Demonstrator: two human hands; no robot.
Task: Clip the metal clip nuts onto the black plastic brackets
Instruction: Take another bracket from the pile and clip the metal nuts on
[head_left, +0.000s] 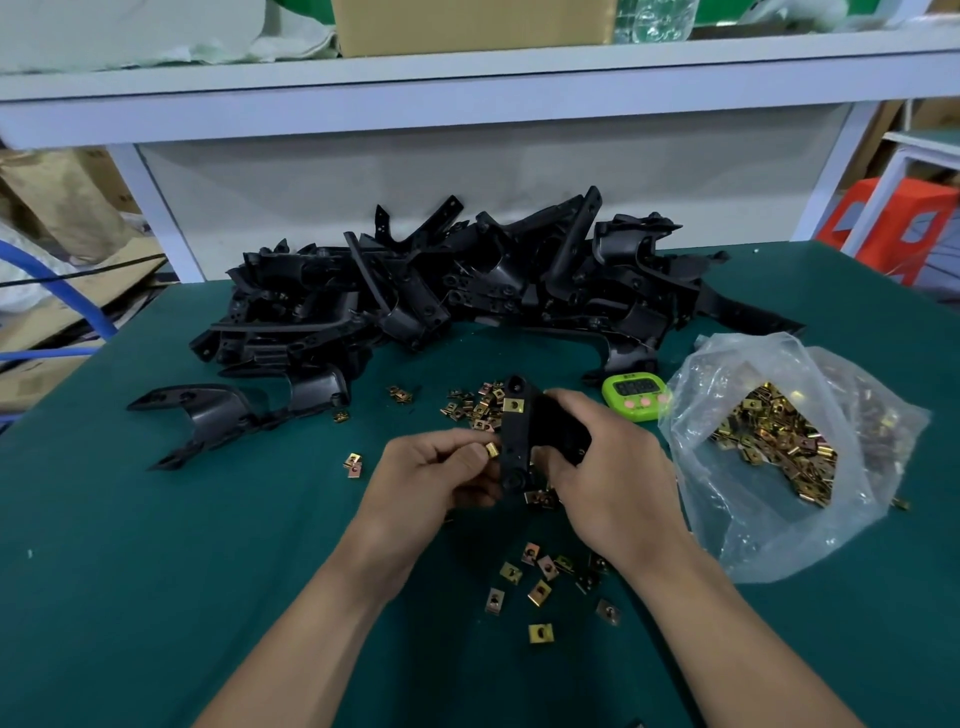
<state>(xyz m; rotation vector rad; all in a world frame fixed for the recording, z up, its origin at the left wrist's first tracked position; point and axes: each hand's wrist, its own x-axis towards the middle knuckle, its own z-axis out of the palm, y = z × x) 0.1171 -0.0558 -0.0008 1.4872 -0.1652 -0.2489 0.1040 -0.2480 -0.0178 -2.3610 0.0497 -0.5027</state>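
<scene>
The right hand (608, 467) has its fingers curled round the body of 1 black plastic bracket (519, 441), holding it roughly upright above the green mat (156, 571) at centre, with 1 fitted clip nut (513, 405) already seated near its upper end. The left hand (431, 473) pinches 1 metal clip nut (491, 449) between thumb and forefinger, touching the bracket's left edge. Loose clip nuts (540, 592) lie scattered beneath and beyond the hands, the bracket pile (441, 291) lies behind, and a clear bag (727, 499) of clip nuts sits to the right, beside a green timer (634, 397).
</scene>
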